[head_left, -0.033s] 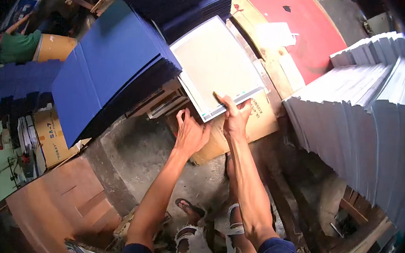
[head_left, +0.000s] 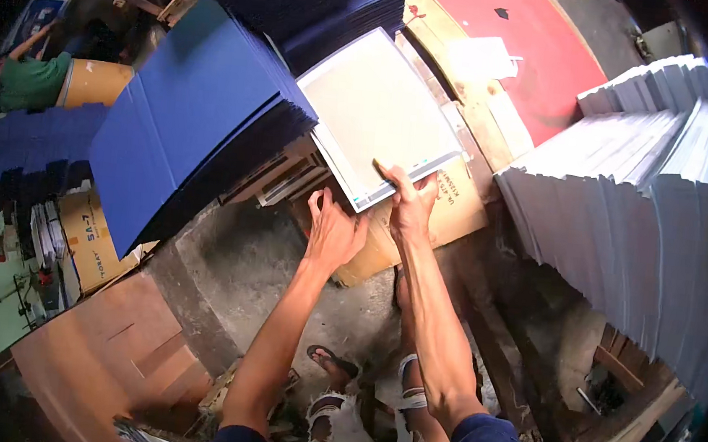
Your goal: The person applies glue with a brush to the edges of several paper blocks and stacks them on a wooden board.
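A pale rectangular sheet [head_left: 381, 105] with a white border lies tilted on a support before me, a grey-blue strip along its near edge. My right hand [head_left: 413, 205] grips that near edge, thumb on top and the other fingers partly hidden. A small dark and yellowish piece [head_left: 378, 169] shows at its fingertip; its kind is unclear. My left hand [head_left: 334, 232] is beside the sheet's near left corner with its fingers curled; what they hold, if anything, is hidden. Just left of the sheet stands a stack of blue folded covers [head_left: 186, 114].
Tall white paper stacks [head_left: 624, 211] stand at right. Under the sheet sits a cardboard box [head_left: 457, 200]. A red board [head_left: 521, 42] lies behind, near more dark blue stacks [head_left: 338, 18]. Brown boards [head_left: 116, 343] are at lower left. A person in green [head_left: 34, 79] is at far left.
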Available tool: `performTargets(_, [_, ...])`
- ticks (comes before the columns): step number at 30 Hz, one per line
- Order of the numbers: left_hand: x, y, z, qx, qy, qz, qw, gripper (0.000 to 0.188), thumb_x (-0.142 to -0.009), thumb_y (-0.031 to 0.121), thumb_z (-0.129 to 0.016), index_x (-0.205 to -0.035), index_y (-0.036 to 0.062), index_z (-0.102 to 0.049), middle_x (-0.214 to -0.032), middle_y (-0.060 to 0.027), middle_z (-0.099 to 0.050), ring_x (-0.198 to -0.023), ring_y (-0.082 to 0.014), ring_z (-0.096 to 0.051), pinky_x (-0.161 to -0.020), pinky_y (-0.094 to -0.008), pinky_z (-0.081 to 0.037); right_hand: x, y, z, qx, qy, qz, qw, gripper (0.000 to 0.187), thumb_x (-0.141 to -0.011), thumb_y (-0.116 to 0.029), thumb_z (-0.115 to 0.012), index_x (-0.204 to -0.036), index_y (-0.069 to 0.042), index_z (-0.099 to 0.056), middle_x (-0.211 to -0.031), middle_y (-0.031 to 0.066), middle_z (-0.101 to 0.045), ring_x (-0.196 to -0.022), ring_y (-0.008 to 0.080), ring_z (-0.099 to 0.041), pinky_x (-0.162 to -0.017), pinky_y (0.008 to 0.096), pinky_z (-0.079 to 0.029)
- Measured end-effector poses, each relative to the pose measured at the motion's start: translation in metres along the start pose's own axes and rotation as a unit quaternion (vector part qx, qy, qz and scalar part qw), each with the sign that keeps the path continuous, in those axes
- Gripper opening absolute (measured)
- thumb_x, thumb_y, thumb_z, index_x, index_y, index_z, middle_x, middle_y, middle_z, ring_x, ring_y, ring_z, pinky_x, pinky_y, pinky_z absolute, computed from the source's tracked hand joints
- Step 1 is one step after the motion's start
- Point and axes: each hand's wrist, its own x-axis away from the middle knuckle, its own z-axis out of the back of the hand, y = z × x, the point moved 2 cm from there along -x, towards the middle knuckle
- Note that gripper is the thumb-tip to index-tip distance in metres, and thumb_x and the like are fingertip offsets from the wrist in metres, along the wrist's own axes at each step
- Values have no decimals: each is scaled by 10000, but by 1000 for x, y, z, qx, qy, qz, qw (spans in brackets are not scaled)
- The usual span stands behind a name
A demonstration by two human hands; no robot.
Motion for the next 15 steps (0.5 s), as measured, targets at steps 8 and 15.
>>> performTargets(8, [4,-8,-3,-52,-25,-12,998,378,-918,267,-608,-1246,78,-626,-1242,-194,-596,-1225,-407,-415,-1009,-537,-264,-3,4,2,-28,-13,-32,999,683,-722,-4,-790,-1288,37,-412,-1181,122,-555,-1110,224,-581,-978,361,-500])
performTargets(15, [3,-5,0,-48,-43,-8,998,447,-899,285,-626,-1279,54,-589,-1279,-205,-565,-1245,-417,-396,-1024,-552,-256,1,-2,-6,-50,-31,-27,998,527,-813,-18,-719,-1252,32,-432,-1087,113,-597,-954,195,-659,-805,288,-556])
